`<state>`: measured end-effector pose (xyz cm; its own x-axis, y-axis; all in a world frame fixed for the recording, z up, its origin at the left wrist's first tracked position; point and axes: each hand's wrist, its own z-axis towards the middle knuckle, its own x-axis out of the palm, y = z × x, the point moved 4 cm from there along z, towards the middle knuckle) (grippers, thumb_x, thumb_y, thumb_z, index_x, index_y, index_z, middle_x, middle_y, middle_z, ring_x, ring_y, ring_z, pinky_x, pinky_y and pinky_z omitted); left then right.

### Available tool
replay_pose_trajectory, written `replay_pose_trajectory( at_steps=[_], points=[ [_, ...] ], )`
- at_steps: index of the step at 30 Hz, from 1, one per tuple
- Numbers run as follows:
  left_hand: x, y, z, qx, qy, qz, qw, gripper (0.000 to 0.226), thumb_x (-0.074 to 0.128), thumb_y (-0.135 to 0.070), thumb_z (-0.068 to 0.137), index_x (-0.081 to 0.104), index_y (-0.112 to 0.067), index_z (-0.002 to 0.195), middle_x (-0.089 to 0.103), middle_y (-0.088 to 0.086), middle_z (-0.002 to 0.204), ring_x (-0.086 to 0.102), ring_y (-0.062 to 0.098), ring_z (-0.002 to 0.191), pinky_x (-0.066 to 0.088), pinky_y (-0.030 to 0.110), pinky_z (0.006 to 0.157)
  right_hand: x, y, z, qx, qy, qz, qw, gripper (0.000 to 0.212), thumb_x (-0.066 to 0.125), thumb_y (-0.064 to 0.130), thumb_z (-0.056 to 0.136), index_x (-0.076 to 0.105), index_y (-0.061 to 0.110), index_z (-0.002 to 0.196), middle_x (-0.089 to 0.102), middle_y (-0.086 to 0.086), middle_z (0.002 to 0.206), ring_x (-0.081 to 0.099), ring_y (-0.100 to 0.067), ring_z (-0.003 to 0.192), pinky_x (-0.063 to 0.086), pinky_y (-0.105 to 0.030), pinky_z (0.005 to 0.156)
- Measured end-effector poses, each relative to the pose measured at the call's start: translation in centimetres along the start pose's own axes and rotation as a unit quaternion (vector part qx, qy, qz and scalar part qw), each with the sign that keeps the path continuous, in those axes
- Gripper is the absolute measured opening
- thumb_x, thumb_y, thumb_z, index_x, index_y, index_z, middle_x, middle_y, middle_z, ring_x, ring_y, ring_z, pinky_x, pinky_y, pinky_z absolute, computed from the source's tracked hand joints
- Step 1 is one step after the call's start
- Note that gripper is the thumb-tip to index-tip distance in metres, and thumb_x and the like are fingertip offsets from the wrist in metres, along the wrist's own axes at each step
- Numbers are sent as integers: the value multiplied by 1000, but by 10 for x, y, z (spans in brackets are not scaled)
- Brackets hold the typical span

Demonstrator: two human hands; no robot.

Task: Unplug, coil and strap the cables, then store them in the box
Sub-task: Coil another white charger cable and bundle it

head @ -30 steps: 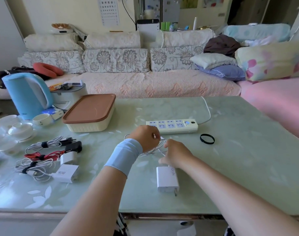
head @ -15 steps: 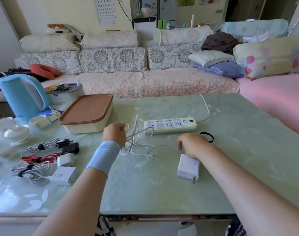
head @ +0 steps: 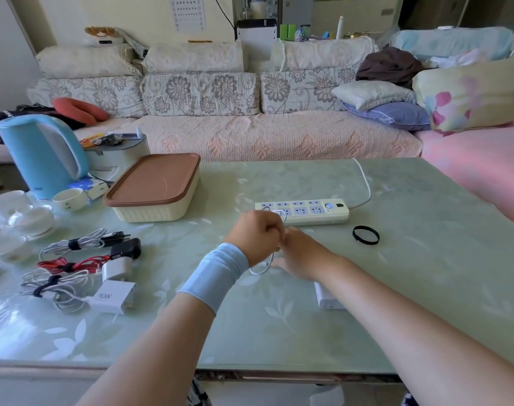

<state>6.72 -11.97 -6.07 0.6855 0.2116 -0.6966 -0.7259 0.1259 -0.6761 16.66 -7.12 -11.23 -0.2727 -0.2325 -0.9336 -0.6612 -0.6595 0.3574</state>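
One white cable (head: pixel 261 271) is looped in our left hand (head: pixel 254 236), fingers curled round it just above the worktop (head: pixel 425 273); whether our right hand (head: pixel 301 254) pinches it we cannot tell. We should lay even loops, drawing the charger (head: pixel 326 298) in gently, with the black strap (head: pixel 365 235) lying near.

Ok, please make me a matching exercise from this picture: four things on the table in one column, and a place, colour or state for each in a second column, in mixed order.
Column one:
1. box
2. black strap ring
3. kettle
4. red cable

Column two:
a. coiled and strapped
b. lies loose, right of the power strip
c. lid on
d. light blue, far left

Pairs: 1-c, 2-b, 3-d, 4-a.
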Motion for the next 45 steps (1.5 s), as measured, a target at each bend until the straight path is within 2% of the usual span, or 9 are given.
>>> replay_pose_trajectory(
  at_steps=[6,11,15,22,32,36,38,41,45],
  points=[
    [14,17,2,-56,78,43,994,6,64,-30,78,58,-31,76,60,-5,89,61,20,83,52,29,81,-22,-9,-6,10,-60,114,992,31,73,16,80,57,36,64,55,11,64,50,-3,61,35,-23,59],
    [2,27,4,-37,29,155,987,44,78,-41,72,57,-27,108,52,-10,101,50,13,95,45,30,89,-39,-20,-12,55,-131,290,947,30,72,8,80,76,38,83,65,10,72,54,-3,65,42,-16,64],
    [-10,27,5,-89,27,123,988,9,69,-37,81,71,-30,86,66,-8,82,61,15,80,48,26,72,-46,-19,-15,74,-152,326,930,32,66,4,82,78,33,73,49,13,49,37,-6,47,30,-18,47],
    [-43,21,-4,-135,75,-72,985,37,57,-40,93,62,-11,70,59,0,48,50,20,48,51,31,64,-65,-39,-23,152,-257,342,891,20,63,14,80,75,25,69,58,14,52,44,-2,48,33,-24,53],
    [-39,-27,-13,-144,163,-755,619,23,32,-13,98,54,-11,92,16,-9,61,13,6,47,37,14,38,-72,-6,-34,74,-333,300,891,41,52,22,63,58,28,103,55,2,106,47,-14,98,36,-28,89],
    [-40,-21,-2,-153,100,-817,547,23,35,-10,96,56,-5,88,22,-7,55,16,5,46,34,15,38,-58,39,-42,-31,-80,606,791,33,48,29,87,64,5,103,72,-18,93,67,-29,87,49,-40,82],
    [-46,-16,0,-169,50,-777,604,23,34,-10,97,55,-9,87,25,-7,50,17,4,41,26,14,33,-49,47,-55,-26,66,574,816,42,45,35,98,64,-1,107,70,-28,93,68,-35,86,52,-40,83],
    [-58,-2,-1,-175,-85,-543,817,28,31,-10,102,57,-14,91,25,-8,49,18,6,36,15,13,35,-49,42,-63,-3,136,450,883,27,51,23,100,69,6,91,70,-20,76,58,-22,54,50,-25,59],
    [-71,14,-4,-160,-231,-327,902,33,36,-4,96,65,-14,85,39,-3,54,30,11,40,24,16,39,-62,27,-62,-12,159,421,893,34,54,19,96,59,9,64,75,-20,85,59,-18,60,45,-25,67]
  ],
)
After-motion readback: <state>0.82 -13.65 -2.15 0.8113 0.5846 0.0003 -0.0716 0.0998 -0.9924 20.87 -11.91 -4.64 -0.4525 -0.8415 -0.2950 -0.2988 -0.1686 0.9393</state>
